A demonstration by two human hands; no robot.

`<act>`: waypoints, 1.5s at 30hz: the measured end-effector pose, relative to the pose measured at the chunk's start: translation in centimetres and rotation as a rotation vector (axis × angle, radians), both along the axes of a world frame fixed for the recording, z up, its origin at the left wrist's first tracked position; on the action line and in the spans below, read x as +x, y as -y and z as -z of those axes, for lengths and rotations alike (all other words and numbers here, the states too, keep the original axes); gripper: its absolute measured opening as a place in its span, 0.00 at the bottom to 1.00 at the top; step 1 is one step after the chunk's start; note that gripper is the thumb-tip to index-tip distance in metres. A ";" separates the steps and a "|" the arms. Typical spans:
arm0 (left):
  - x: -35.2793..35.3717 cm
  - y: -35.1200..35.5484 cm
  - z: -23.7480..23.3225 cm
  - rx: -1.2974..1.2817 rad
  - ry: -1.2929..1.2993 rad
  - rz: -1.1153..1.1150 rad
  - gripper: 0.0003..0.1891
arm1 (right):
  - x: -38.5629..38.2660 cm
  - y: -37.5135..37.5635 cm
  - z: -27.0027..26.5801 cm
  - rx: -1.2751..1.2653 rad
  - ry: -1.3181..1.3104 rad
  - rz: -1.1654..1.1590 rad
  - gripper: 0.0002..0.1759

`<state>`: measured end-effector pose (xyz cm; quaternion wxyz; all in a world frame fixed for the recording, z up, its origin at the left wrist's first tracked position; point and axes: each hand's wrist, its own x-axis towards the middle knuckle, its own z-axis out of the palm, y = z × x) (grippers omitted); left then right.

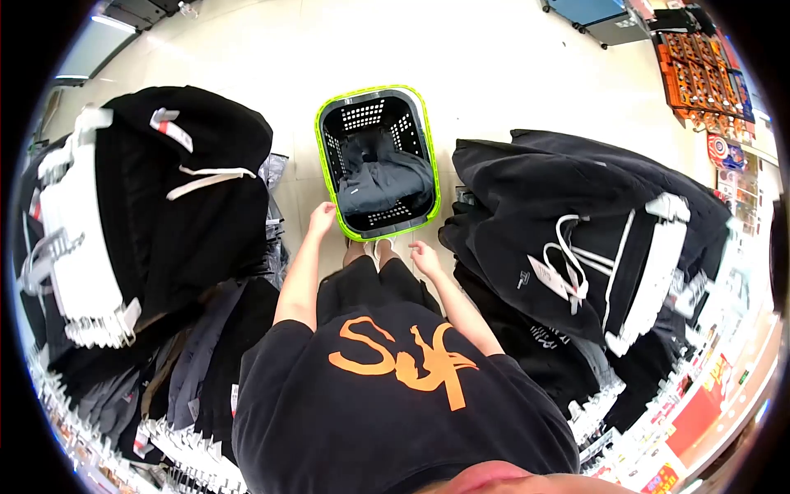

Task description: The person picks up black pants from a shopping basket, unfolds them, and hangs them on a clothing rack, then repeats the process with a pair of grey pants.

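A black shopping basket (pixel 321 152) with a bright green rim stands on the floor in front of my feet. Dark grey and black clothing (pixel 383 183) lies bunched inside it. At the basket's near left corner, my left hand (pixel 322 218) has its fingers closed at the green rim. My right hand (pixel 425 258) hangs off the near right corner, apart from the basket, with loosely bent fingers and nothing visible in it.
Racks flank me on both sides: black shorts (pixel 210 156) with a white drawstring hang at left, and black drawstring garments (pixel 535 214) at right. White hangers (pixel 78 239) hold them. Pale floor (pixel 477 58) stretches ahead, with a blue cabinet (pixel 588 16) at the far right.
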<state>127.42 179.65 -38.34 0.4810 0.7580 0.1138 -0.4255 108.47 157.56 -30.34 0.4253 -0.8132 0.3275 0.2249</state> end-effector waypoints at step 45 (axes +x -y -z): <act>-9.5 11.8 -28.4 -1.690 -1.199 0.029 0.29 | 3.0 5.3 -6.0 0.288 0.463 0.643 0.27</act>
